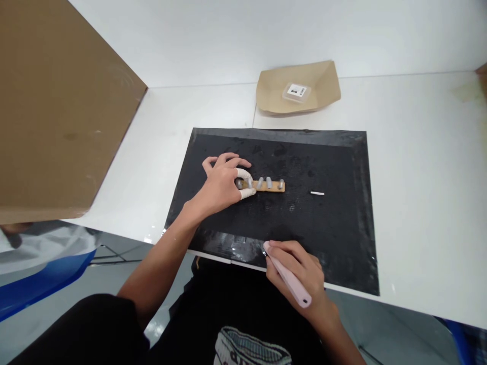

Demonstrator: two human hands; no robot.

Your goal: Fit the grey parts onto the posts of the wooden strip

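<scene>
My left hand [224, 185] reaches over a narrow wooden strip [276, 188], with white covers on the thumb and index finger. Those two fingers close around the strip near its left end, about one of its pieces. Several small grey, glossy pieces [269, 182] stand in a row along the strip. Close to the table's front edge, my right hand [299, 268] is wrapped around a slim pink tool [291, 281] with a hole at its near end. Its far tip is partly hidden by my fingers, so its kind is unclear.
A black mat [335, 228] lies beneath the strip on a white table [418, 203]. On the mat's right is a short white stick [317, 193]. Behind it stands a brown paper tray [270, 101] with a labelled clear box [297, 93]. A brown panel [64, 111] rises at left.
</scene>
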